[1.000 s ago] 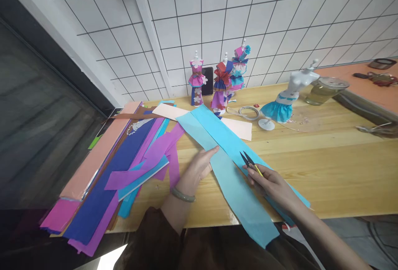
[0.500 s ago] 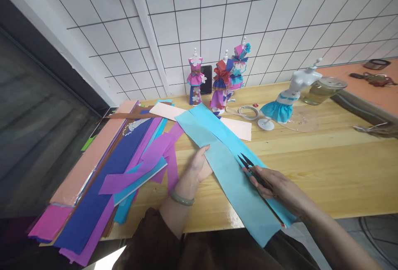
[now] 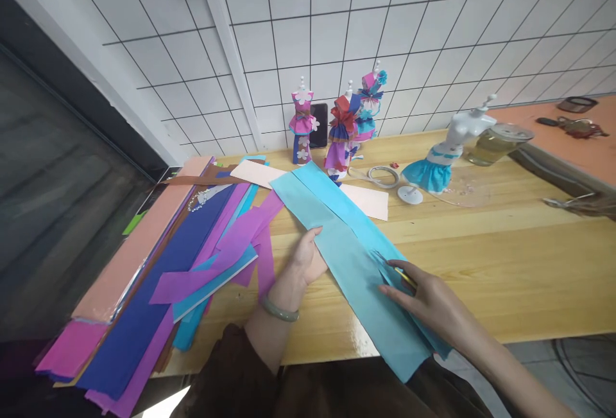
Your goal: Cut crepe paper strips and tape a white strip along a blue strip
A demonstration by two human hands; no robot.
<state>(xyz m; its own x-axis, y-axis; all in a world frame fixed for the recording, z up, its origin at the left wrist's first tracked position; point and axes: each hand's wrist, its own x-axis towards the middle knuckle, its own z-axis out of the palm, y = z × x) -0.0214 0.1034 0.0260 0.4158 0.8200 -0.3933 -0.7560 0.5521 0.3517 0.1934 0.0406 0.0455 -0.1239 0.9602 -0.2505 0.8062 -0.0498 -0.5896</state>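
Left hand: the person's left hand [image 3: 310, 261], with a bangle [image 3: 280, 310] at the wrist, grasps the near edge of a pale teal paper strip [image 3: 337, 244], thumb on top.
Right hand: the right hand [image 3: 426, 293] is closed around small snips [image 3: 405, 277] with a bit of yellow showing; its thumb lies over the teal strip. I cannot tell whether the blades are spread.
Teal strip: slants from mid-table toward the person's lap, overlapping a brighter blue strip [image 3: 351, 217] on its far side.
Left of the hands: loose purple strips [image 3: 240, 232], then long folded papers in navy [image 3: 158, 296] and peach [image 3: 144, 238].
By the wall: three small dress forms in colourful paper outfits, the nearest to the left in pink [image 3: 302, 124], beside a dark phone [image 3: 321, 126].
To the right: a white mannequin [image 3: 462, 129] leans, wearing a turquoise skirt [image 3: 432, 175]; near it, a tape roll [image 3: 384, 185] lies on the wooden table [image 3: 520, 264].
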